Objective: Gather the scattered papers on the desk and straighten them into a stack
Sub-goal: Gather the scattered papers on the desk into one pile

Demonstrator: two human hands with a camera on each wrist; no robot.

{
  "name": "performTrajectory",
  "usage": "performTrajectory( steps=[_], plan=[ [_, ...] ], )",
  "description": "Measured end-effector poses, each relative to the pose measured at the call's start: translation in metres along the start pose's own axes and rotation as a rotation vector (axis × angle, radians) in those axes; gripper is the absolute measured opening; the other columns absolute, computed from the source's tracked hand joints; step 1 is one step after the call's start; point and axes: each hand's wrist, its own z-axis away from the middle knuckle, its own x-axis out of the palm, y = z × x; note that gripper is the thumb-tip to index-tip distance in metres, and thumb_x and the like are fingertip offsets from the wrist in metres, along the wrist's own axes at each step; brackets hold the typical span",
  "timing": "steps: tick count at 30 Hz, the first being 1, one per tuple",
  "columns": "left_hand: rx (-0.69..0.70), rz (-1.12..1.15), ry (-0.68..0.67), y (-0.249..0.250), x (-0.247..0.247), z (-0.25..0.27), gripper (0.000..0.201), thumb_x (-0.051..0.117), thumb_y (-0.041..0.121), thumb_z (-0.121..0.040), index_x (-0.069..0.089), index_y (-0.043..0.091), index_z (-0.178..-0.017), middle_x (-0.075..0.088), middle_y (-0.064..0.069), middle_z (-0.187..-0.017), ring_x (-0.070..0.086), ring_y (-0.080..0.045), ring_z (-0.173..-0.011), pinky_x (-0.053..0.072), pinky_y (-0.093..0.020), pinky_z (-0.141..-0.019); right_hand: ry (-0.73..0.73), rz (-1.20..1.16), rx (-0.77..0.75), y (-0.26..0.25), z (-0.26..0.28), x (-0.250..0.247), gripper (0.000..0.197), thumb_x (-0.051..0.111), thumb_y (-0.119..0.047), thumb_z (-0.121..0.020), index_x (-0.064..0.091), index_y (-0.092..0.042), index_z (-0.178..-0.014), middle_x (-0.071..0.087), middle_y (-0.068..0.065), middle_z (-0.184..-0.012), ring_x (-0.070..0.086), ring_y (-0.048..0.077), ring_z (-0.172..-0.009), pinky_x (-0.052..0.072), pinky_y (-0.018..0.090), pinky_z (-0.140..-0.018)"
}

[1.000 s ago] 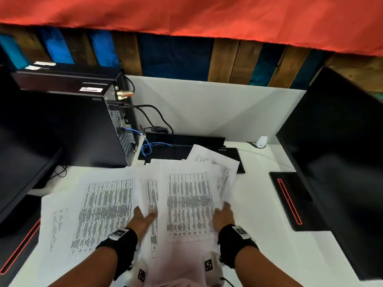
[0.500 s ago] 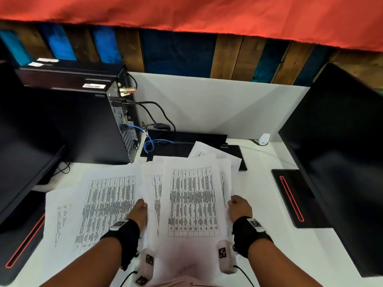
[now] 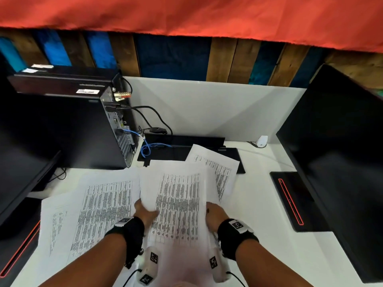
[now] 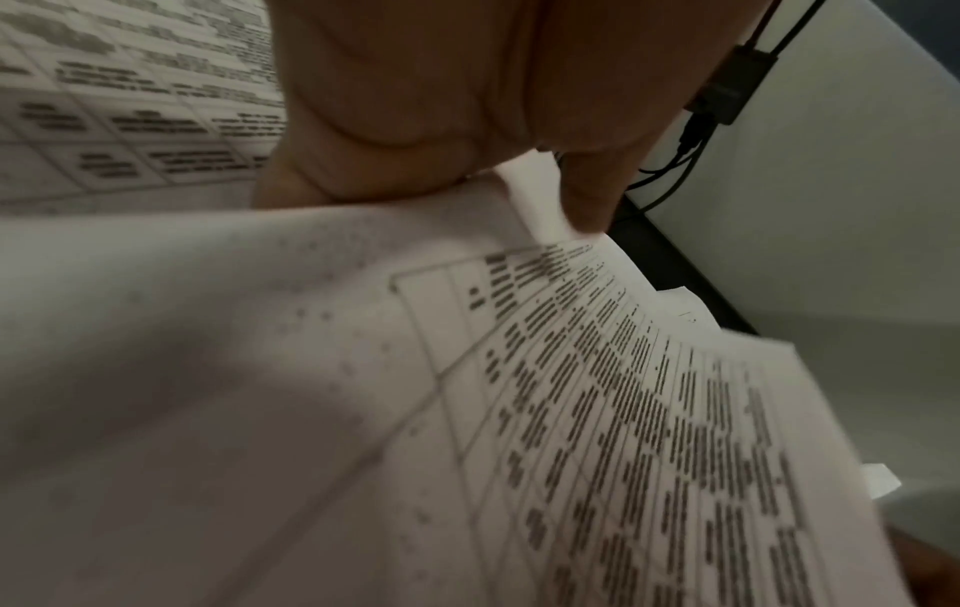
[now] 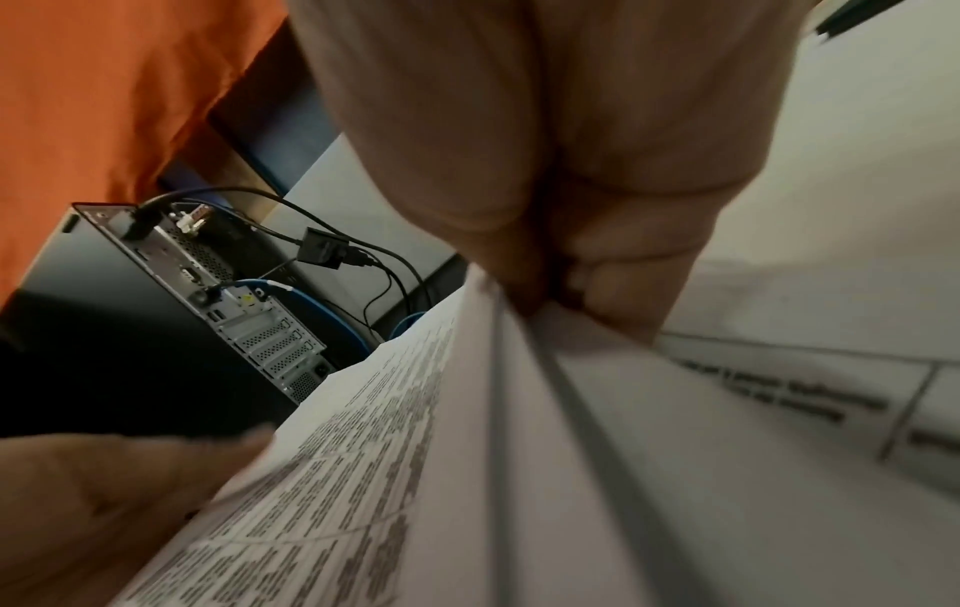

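A sheaf of printed table sheets [image 3: 178, 204] is raised off the white desk [image 3: 259, 214] in front of me. My left hand [image 3: 146, 212] grips its left edge, thumb lying on the top page. My right hand [image 3: 212, 214] pinches the right edge. The right wrist view shows curled fingers [image 5: 607, 287] clamped on the sheaf [image 5: 467, 472]. In the left wrist view, fingers [image 4: 587, 193] reach round the sheaf's [image 4: 571, 410] edge. Loose sheets still lie flat: two overlapping to the left [image 3: 103, 204], [image 3: 56, 220], and one skewed at the back right [image 3: 215, 162].
A black computer tower [image 3: 83, 129] with cables [image 3: 149, 146] stands at the back left. A low black device [image 3: 182, 146] lies behind the papers. A large dark monitor [image 3: 342, 162] and its base [image 3: 290, 199] fill the right side; another screen [image 3: 18, 162] sits far left.
Both hands went from lying flat on the papers to gripping the sheaf's two side edges. The sheets drew together, and the left thumb now lies over the top page.
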Motion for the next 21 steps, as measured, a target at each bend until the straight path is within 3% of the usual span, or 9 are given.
performTrajectory(
  steps=[2, 4, 5, 9, 12, 13, 16, 18, 21],
  plan=[
    [-0.044, -0.159, -0.003, -0.007, -0.002, 0.002, 0.073, 0.059, -0.006, -0.081, 0.018, 0.004, -0.141, 0.055, -0.021, -0.111, 0.058, -0.034, -0.097, 0.055, -0.044, -0.081, 0.158, -0.113, 0.081, 0.002, -0.008, -0.012, 0.026, 0.043, -0.007, -0.092, 0.063, -0.006, -0.108, 0.061, 0.005, -0.108, 0.059, 0.022, -0.103, 0.044, 0.026, -0.087],
    [-0.029, -0.252, 0.0, -0.009, -0.005, 0.007, 0.064, 0.056, -0.004, -0.083, 0.021, 0.003, -0.136, 0.054, -0.014, -0.091, 0.055, -0.023, -0.076, 0.049, -0.03, -0.056, 0.374, -0.183, 0.243, 0.011, -0.017, -0.029, 0.037, 0.052, -0.016, -0.092, 0.053, -0.003, -0.128, 0.053, 0.015, -0.129, 0.052, 0.031, -0.119, 0.04, 0.03, -0.098],
    [-0.008, -0.279, -0.012, -0.01, -0.006, 0.008, 0.061, 0.055, -0.003, -0.084, 0.022, 0.003, -0.134, 0.053, -0.011, -0.086, 0.053, -0.021, -0.073, 0.047, -0.028, -0.055, 0.404, -0.173, 0.337, 0.016, -0.02, -0.037, 0.046, 0.055, -0.02, -0.092, 0.046, -0.001, -0.133, 0.046, 0.021, -0.135, 0.048, 0.035, -0.124, 0.039, 0.034, -0.102],
    [0.064, -0.323, -0.033, -0.013, -0.009, 0.01, 0.06, 0.051, -0.001, -0.084, 0.021, 0.007, -0.136, 0.055, -0.006, -0.092, 0.057, -0.023, -0.085, 0.053, -0.035, -0.078, 0.259, -0.342, 0.381, 0.027, -0.04, -0.046, 0.057, 0.056, -0.025, -0.092, 0.038, 0.002, -0.139, 0.042, 0.021, -0.144, 0.047, 0.034, -0.128, 0.039, 0.033, -0.104],
    [0.087, -0.29, -0.057, -0.02, -0.012, 0.008, 0.065, 0.049, -0.002, -0.083, 0.019, 0.017, -0.137, 0.061, -0.008, -0.103, 0.063, -0.026, -0.092, 0.055, -0.04, -0.087, 0.175, -0.437, 0.31, 0.024, -0.044, -0.044, 0.03, 0.053, -0.023, -0.094, 0.06, 0.002, -0.111, 0.058, 0.018, -0.114, 0.06, 0.03, -0.096, 0.042, 0.028, -0.084],
    [0.089, -0.279, -0.06, -0.024, -0.013, 0.006, 0.066, 0.048, -0.001, -0.082, 0.02, 0.02, -0.137, 0.062, -0.008, -0.104, 0.064, -0.025, -0.091, 0.056, -0.041, -0.087, 0.204, -0.437, 0.281, 0.023, -0.043, -0.043, 0.031, 0.052, -0.022, -0.095, 0.06, 0.003, -0.112, 0.06, 0.016, -0.113, 0.059, 0.029, -0.097, 0.041, 0.027, -0.085],
    [0.11, -0.248, -0.081, -0.028, -0.016, 0.003, 0.065, 0.051, 0.001, -0.082, 0.021, 0.022, -0.135, 0.063, -0.008, -0.107, 0.065, -0.026, -0.093, 0.055, -0.043, -0.09, 0.539, -0.443, 0.155, 0.002, -0.024, -0.058, 0.035, 0.045, -0.014, -0.098, 0.054, 0.002, -0.127, 0.062, 0.011, -0.115, 0.056, 0.032, -0.117, 0.04, 0.027, -0.095],
    [0.102, -0.225, -0.087, -0.026, -0.017, 0.003, 0.065, 0.05, -0.002, -0.083, 0.021, 0.022, -0.135, 0.062, -0.011, -0.111, 0.064, -0.028, -0.097, 0.053, -0.045, -0.093, 0.778, -0.404, -0.023, -0.021, -0.005, -0.08, 0.023, 0.041, -0.013, -0.099, 0.059, -0.003, -0.108, 0.06, 0.008, -0.088, 0.063, 0.033, -0.093, 0.043, 0.026, -0.077],
    [0.103, -0.197, -0.096, -0.024, -0.017, 0.007, 0.069, 0.048, -0.006, -0.084, 0.017, 0.022, -0.139, 0.057, -0.014, -0.122, 0.059, -0.03, -0.105, 0.047, -0.046, -0.101, 0.97, -0.4, -0.356, -0.051, 0.029, -0.116, 0.017, 0.045, -0.016, -0.099, 0.056, -0.006, -0.092, 0.063, 0.004, -0.077, 0.059, 0.021, -0.07, 0.049, 0.024, -0.066]
  ],
)
